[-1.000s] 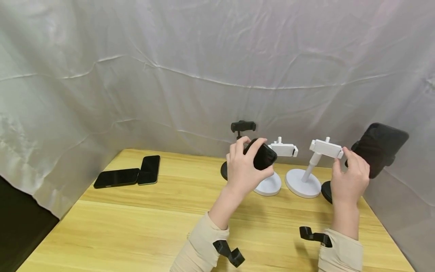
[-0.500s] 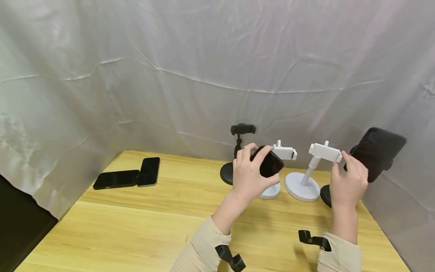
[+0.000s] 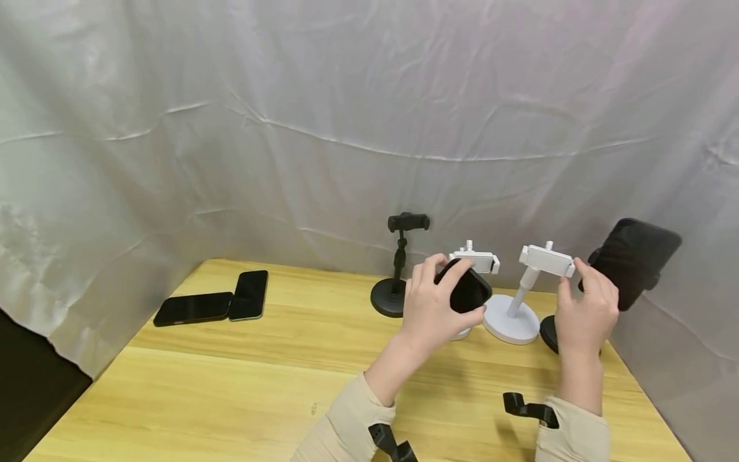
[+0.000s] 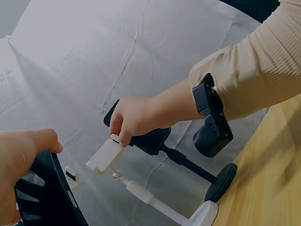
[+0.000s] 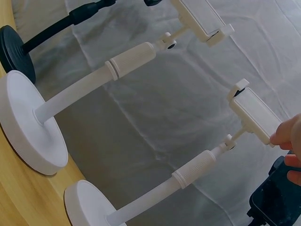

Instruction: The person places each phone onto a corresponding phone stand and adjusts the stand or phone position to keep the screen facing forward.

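My left hand (image 3: 427, 305) grips a black smartphone (image 3: 472, 292) by its edges, fingers above and thumb below, in the head view. Directly behind that phone stands a white phone stand (image 3: 484, 262), its base mostly hidden. My right hand (image 3: 590, 314) pinches the right end of the clamp on a second white phone stand (image 3: 545, 260), which stands upright on its round base. The right wrist view shows my fingertips (image 5: 277, 136) at that clamp's end. The clamp holds no phone. In the left wrist view the held phone (image 4: 54, 188) is tilted, apart from both white stands.
A black phone stand (image 3: 398, 256) with a bare clamp is at the back. Beyond my right hand, another black stand carries a large dark phone (image 3: 641, 256). Two phones, one lying sideways (image 3: 193, 309) and one lengthwise (image 3: 249, 295), rest on the wooden table (image 3: 231, 385) at left.
My left hand has carried the phone rightward across the front of the first white stand, uncovering the black stand. My right hand stays at the second white stand's clamp.
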Motion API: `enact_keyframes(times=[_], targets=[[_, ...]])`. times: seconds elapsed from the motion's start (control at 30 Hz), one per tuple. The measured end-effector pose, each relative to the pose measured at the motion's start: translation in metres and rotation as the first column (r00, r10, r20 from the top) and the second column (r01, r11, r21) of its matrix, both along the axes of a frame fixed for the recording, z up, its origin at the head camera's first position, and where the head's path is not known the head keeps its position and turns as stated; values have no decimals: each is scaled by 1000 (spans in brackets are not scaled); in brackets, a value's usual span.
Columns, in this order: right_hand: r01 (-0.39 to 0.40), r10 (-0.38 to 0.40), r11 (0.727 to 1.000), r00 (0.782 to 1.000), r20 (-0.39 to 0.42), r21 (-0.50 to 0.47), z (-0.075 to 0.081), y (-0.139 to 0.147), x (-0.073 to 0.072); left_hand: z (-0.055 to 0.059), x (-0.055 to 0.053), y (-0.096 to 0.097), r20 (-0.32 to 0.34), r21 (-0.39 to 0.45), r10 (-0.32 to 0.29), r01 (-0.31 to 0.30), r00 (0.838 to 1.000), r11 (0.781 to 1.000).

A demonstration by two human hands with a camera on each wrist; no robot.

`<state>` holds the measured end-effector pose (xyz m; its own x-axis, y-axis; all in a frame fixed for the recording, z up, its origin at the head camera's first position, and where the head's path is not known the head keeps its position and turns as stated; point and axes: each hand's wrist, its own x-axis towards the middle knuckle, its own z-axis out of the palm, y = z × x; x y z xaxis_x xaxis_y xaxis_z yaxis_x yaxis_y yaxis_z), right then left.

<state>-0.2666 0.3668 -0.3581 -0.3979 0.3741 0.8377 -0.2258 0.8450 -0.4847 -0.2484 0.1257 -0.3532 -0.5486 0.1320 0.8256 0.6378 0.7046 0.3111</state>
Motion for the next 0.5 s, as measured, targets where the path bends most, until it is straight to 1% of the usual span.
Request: enact_keyframes(times=[0.27, 0.5], targets=[[-1, 1, 1000, 1000, -12, 3, -2, 0, 0, -4, 4, 8, -7, -33, -36, 35, 999, 999], [-1, 1, 1000, 1000, -14, 11, -1, 1, -1, -7, 5, 20, -18, -66, -64, 63, 998, 996]])
